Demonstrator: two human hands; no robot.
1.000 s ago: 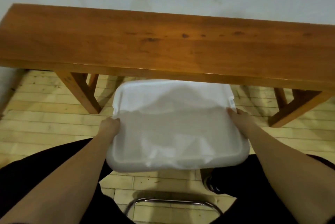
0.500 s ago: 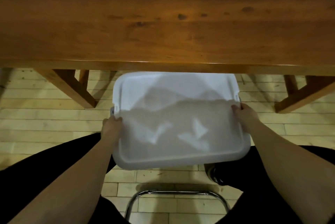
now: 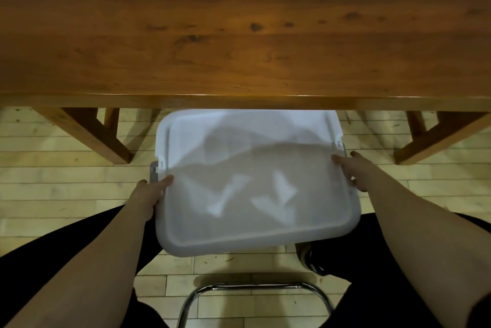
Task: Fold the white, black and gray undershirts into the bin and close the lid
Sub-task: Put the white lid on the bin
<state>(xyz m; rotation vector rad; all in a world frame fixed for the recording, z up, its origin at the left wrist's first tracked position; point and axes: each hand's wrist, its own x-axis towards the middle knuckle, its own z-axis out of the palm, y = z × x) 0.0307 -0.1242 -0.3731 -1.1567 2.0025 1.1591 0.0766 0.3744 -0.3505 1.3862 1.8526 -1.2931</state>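
A translucent white lid lies over the bin on the floor, just under the table's front edge, slightly askew. Pale and greyish folded fabric shows dimly through it; single undershirts cannot be told apart. My left hand holds the lid's left edge, thumb on top and fingers down the outside. My right hand holds the right edge the same way. A grey latch of the bin shows beside my left thumb, and another latch beyond my right hand.
The long wooden table spans the view above the bin, with legs left and right of it. A chrome chair frame is below me. My legs in black trousers flank the bin on the wooden floor.
The lid has come down from a tilted, lifted position to lie flat over the bin. Both hands slid slightly forward along its side edges, thumbs now stretched onto the top.
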